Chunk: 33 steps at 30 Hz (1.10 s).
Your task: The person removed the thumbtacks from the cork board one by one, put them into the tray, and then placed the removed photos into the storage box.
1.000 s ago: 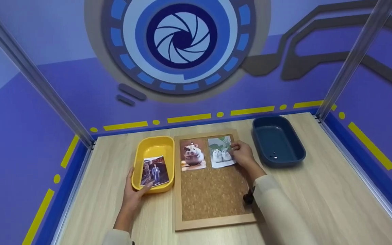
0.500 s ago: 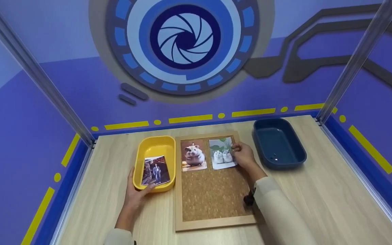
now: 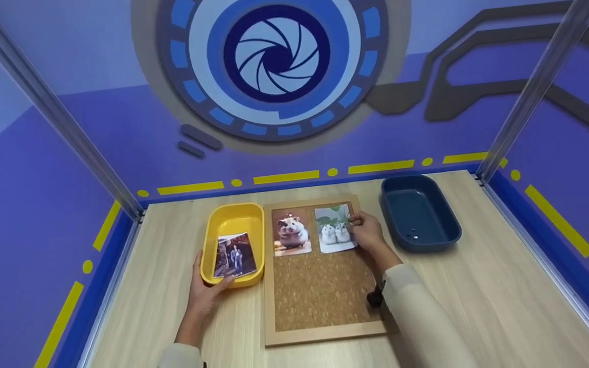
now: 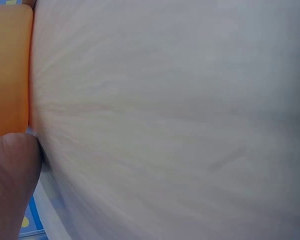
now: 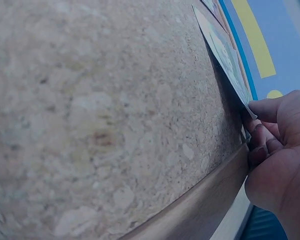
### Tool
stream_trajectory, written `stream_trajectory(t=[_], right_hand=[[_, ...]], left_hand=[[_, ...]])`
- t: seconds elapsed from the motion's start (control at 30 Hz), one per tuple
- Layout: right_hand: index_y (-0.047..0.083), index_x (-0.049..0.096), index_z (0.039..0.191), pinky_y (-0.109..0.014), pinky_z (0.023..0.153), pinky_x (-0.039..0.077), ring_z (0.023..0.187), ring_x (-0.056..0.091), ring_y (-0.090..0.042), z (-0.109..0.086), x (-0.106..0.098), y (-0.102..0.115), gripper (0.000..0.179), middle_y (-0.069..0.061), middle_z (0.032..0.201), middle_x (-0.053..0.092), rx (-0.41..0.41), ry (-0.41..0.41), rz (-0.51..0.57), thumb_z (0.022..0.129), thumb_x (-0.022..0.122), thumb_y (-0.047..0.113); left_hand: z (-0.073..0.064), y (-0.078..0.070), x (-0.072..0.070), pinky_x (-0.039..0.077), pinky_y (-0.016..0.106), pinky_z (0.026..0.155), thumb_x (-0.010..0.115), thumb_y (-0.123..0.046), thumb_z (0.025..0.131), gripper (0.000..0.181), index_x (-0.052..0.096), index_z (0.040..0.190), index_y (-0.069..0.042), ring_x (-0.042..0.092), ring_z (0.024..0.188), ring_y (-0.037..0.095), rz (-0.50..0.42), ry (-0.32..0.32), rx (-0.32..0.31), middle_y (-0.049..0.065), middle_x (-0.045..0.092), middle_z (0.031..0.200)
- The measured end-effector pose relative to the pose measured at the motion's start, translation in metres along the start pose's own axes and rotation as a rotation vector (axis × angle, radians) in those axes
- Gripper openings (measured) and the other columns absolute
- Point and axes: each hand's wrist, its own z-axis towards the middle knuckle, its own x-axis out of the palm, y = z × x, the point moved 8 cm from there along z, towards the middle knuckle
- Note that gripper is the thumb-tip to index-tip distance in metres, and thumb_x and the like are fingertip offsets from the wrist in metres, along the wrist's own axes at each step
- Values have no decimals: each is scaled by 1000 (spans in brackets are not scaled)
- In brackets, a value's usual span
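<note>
My right hand (image 3: 368,235) pinches the right edge of a photo of two white hamsters (image 3: 334,232) at the top right of a wood-framed corkboard (image 3: 325,291). In the right wrist view, that photo (image 5: 225,57) slants up off the cork, its edge between thumb and curled fingers. A single-hamster photo (image 3: 291,236) lies beside it, with a small pin at its top. My left hand (image 3: 205,294) grips the near left corner of a yellow tray (image 3: 233,217), fingers outside and thumb over the rim. Inside the tray lies a photo of a standing person (image 3: 234,257).
Right of the corkboard stands a dark blue tray (image 3: 420,204) with a few small shiny pieces (image 3: 413,235) at its near end. Purple-blue panels (image 3: 110,138) and metal posts (image 3: 524,112) wall in the wooden table (image 3: 499,286) at back and sides.
</note>
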Motion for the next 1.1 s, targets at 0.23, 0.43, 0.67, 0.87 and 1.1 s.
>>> stream_trajectory(t=[0.23, 0.43, 0.67, 0.87, 1.1], right_hand=[[0, 69, 114, -24, 74, 49, 97, 61, -22, 3, -4, 0, 20, -10, 104, 67, 7, -16, -4, 95, 63, -1], [-1, 70, 115, -23, 71, 50, 91, 60, -18, 4, -6, -2, 22, -7, 100, 66, 26, -15, 56, 94, 63, -2], [-1, 70, 116, -23, 72, 48, 91, 58, -17, 0, -6, 0, 22, -3, 96, 62, 36, -20, 78, 95, 64, 0], [-1, 71, 116, -23, 72, 49, 92, 58, -18, -3, -9, 1, 24, -4, 98, 64, 41, -17, 101, 94, 62, 0], [-6, 70, 113, -19, 62, 44, 76, 54, -11, -7, -10, 13, 23, 3, 83, 59, -3, -32, 193, 92, 63, -1]], left_hand=[[2, -4, 1, 15, 57, 139, 87, -28, 91, 119, 1, 173, -35, 19, 168, 32, 18, -4, -9, 6, 18, 181], [2, -5, 2, 14, 56, 139, 86, -27, 91, 118, 2, 173, -32, 18, 168, 31, 26, -6, -3, 5, 17, 182], [-1, -1, 1, 15, 55, 139, 86, -29, 92, 117, 2, 174, -30, 19, 167, 30, 39, -14, -5, 4, 18, 181], [-3, 2, 0, 14, 56, 139, 86, -30, 92, 116, 2, 174, -31, 17, 168, 31, 46, -13, -25, 4, 17, 182], [1, -3, 0, 14, 56, 139, 86, -28, 92, 115, 6, 173, -32, 18, 168, 31, 27, -14, 6, 5, 20, 181]])
